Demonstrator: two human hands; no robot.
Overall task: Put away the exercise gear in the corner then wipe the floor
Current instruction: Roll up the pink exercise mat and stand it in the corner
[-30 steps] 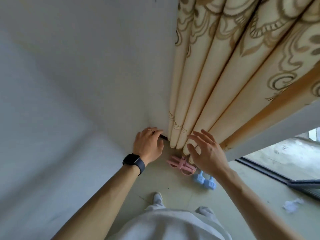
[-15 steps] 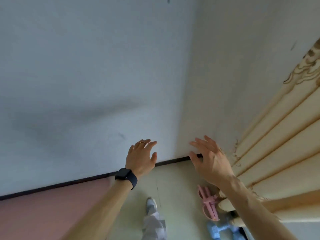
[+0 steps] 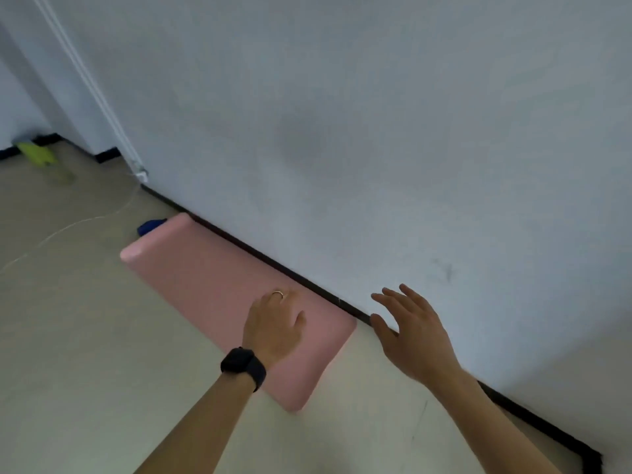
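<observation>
A pink folded exercise mat (image 3: 208,285) lies flat on the floor along the wall's black baseboard. My left hand (image 3: 275,325), with a black watch on the wrist, hovers over the mat's near end, fingers curled downward; whether it touches the mat I cannot tell. My right hand (image 3: 408,331) is open with fingers spread, in the air just right of the mat's near corner, holding nothing. A small dark blue object (image 3: 150,226) peeks out beyond the mat's far end.
The white wall (image 3: 376,131) fills the right and top, meeting the beige floor (image 3: 85,336) at a black baseboard (image 3: 513,405). A white cord (image 3: 68,227) trails across the floor from a conduit (image 3: 102,97) on the wall. A yellow-green object (image 3: 37,153) lies far left.
The view has swung left from the curtain corner to the wall. The pink grip tool and blue dumbbells have left the view; the pink mat has come in under my left hand.
</observation>
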